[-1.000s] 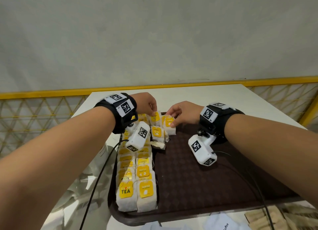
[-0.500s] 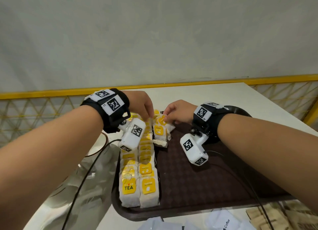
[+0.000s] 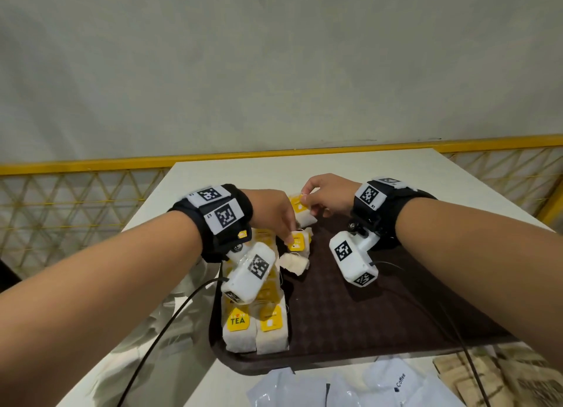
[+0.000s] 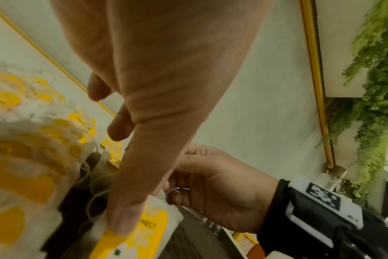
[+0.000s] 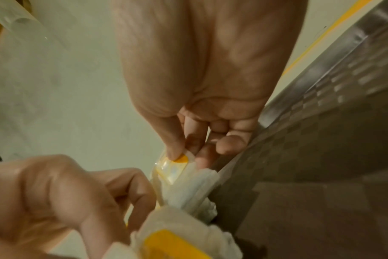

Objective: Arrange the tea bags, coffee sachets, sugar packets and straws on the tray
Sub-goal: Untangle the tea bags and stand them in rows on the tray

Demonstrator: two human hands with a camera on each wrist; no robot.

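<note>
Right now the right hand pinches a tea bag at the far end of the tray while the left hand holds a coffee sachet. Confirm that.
Not quite. The left hand touches a tea bag's yellow tag, not a coffee sachet; the head view shows it. The sachets lie off the tray. The right hand does pinch a tea bag at the far end.

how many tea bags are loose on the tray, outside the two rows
3: one tea bag pinched by the right hand, one under the left hand's fingers, one flipped below. Hands may hide others.

tray (image 3: 380, 312): 1 | hands: 2 | coffee sachets (image 3: 396, 385): 3 (tea bags (image 3: 269, 330) uncountable)
</note>
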